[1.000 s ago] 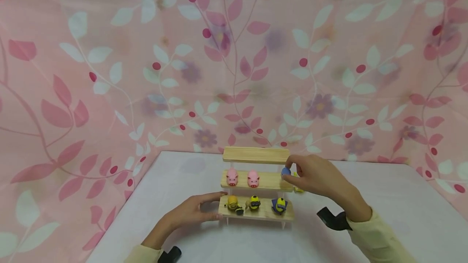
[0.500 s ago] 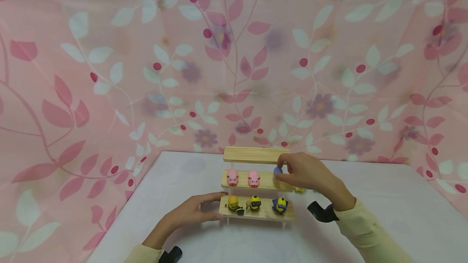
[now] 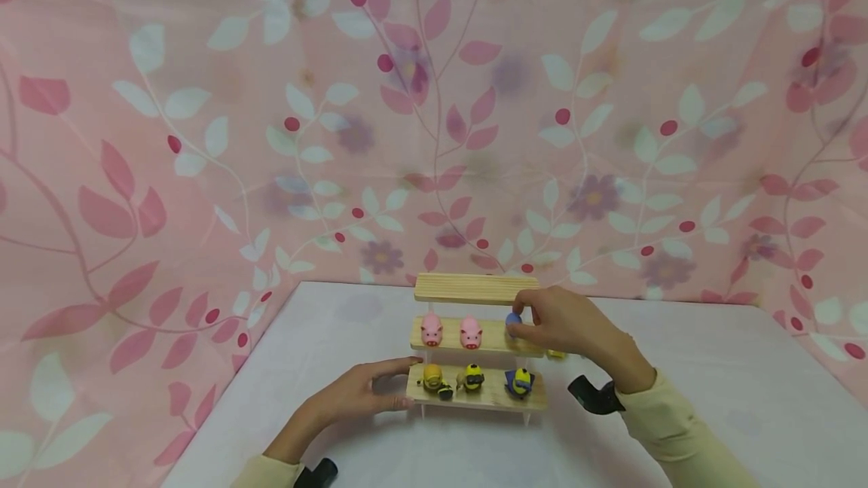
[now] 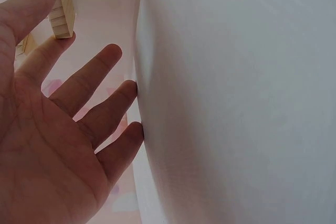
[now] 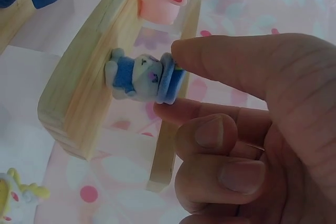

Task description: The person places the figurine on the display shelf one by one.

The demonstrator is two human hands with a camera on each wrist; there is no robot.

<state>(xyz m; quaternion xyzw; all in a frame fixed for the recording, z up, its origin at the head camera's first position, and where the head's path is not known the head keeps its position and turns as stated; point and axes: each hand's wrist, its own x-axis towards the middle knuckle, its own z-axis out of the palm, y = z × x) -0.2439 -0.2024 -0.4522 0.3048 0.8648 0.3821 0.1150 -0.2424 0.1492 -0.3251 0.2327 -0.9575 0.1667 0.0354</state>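
My right hand [image 3: 573,330] pinches a small blue figurine [image 5: 137,76] by its hat between thumb and index finger. In the right wrist view, the figurine's feet meet the middle board [image 5: 79,124] of a wooden three-tier display stand [image 3: 475,288], at that board's right end. My left hand [image 3: 356,394] holds the left end of the stand's bottom board [image 4: 63,11] between thumb and index finger, the other fingers spread. Two pink pig figurines [image 3: 470,331] sit on the middle board. Several yellow figurines, one with a blue cape [image 3: 519,382], stand on the bottom board.
A yellow figurine [image 3: 556,355] is on the white table [image 3: 712,382], right of the stand and partly behind my right hand. A pink floral backdrop [image 3: 434,111] rises behind the table.
My right hand has moved left with the blue figurine, over the middle board's right end, and lowered it slightly. My left hand keeps its place on the stand.
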